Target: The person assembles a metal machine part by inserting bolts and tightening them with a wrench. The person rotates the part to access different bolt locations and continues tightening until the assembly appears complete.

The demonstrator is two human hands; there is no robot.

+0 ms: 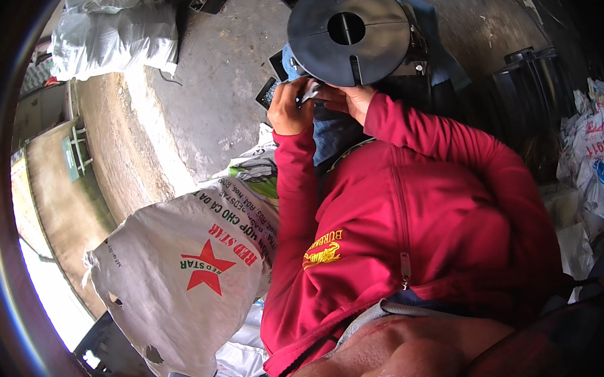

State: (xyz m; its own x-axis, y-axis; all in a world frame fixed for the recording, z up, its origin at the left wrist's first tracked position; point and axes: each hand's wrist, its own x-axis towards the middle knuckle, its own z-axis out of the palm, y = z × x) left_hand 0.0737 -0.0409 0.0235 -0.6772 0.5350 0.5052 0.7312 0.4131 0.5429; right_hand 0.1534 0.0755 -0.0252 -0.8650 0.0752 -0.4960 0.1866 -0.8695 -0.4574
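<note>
far left: one grey plastic sack (117,35) slumped full on the concrete floor (223,91), contents hidden. lower left: one large white woven sack (184,274), stuffed round, printed with a red star and torn with several small holes; contents not visible. just behind it, a second printed sack (257,170), white and green, partly covered. at centre, two red sleeves raised from the lower edge. left hand (288,108) curled in a loose fist, fingers pinching a small pale scrap (309,92); right hand (352,100) closed close against it, fingertips meeting on the same scrap, exact grip hard to tell. scrap held just under one black plastic reel (349,33), round, flat, with a hole in the middle and slots along the rim. one small dark rectangular piece (268,90) just left of the left hand. further right: two black buckets (537,84), insides in shadow. far right: a heap of white printed bags (593,149), number not countable.
</note>
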